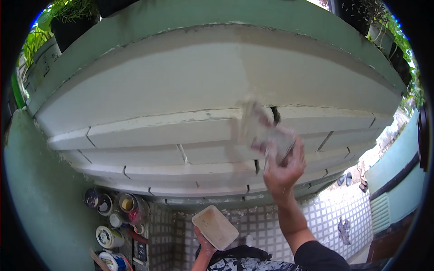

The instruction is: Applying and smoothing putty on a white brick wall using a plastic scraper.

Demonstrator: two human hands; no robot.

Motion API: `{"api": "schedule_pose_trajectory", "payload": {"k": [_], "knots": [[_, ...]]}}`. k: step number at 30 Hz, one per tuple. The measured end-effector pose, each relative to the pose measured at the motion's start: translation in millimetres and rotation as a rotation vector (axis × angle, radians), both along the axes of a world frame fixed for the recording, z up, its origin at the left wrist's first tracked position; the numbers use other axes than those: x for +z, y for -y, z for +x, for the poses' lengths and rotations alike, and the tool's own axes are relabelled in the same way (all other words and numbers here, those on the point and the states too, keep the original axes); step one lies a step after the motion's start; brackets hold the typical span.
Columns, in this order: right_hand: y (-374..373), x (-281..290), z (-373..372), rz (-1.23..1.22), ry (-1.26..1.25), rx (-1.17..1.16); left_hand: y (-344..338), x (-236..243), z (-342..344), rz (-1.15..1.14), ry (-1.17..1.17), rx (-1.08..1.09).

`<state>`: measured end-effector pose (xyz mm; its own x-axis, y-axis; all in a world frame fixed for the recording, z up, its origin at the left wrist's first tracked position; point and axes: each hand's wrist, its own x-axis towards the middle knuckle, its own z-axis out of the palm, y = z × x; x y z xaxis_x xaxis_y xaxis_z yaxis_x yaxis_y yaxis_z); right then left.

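Note:
My right hand (pixel 286 172) is raised in front of the wall, closed around a pale, flat, wide-ended tool (pixel 264 128). Motion smears the tool, so whether it is a brush or a scraper does not show. Its far end overlaps the ledge of the white wall (pixel 190 86), near a dark gap (pixel 275 115); contact cannot be made out. Low in the middle, my left hand (pixel 205 243) grips a shallow rectangular plastic tub (pixel 216 228) by its side. The tub has a whitish rim and a brownish, stained inside.
White stepped blocks (pixel 212 153) with dark joints run below the ledge. Several paint buckets and tubs (pixel 109 237) stand at the lower left. Potted plants (pixel 70 27) sit above the green top band (pixel 203 16). A crumpled rag (pixel 344 230) and sandals (pixel 348 179) lie on the tiled floor (pixel 323 217).

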<state>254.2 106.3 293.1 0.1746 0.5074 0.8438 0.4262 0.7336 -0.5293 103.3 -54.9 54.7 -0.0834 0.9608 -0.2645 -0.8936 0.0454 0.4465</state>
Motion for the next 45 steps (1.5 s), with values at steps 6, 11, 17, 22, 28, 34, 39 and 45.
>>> {"api": "schedule_pose_trajectory", "payload": {"k": [6,11,17,22,28,34,39,45], "knots": [[-65.8,69.1,-63.8,0.291,0.259,-0.518,0.4,-22.0,-70.4,0.012,-0.043,-0.029],[-77.7,63.1,-98.1,0.334,0.391,-0.634,1.0,22.1,-112.2,0.046,-0.216,-0.067],[-66.1,72.1,-95.1,0.159,0.159,-0.673,-9.7,-6.1,-164.1,-0.002,-0.148,-0.133],[-71.5,71.9,-68.0,0.291,-0.08,-0.564,-17.8,-35.0,-180.9,-0.005,-0.045,-0.152],[-53.7,73.3,-71.1,0.194,-0.391,-0.304,-25.1,0.8,-171.2,0.02,-0.112,-0.151],[-60.0,67.7,-74.7,0.258,-0.286,-0.478,-27.1,3.6,-167.4,0.048,-0.147,-0.141],[-73.7,69.5,-78.5,0.235,0.046,-0.736,-30.3,3.3,-161.2,0.025,-0.131,-0.143],[-75.6,70.2,-129.6,0.412,0.284,-0.697,-34.4,6.8,-145.1,-0.008,-0.115,-0.156]]}}
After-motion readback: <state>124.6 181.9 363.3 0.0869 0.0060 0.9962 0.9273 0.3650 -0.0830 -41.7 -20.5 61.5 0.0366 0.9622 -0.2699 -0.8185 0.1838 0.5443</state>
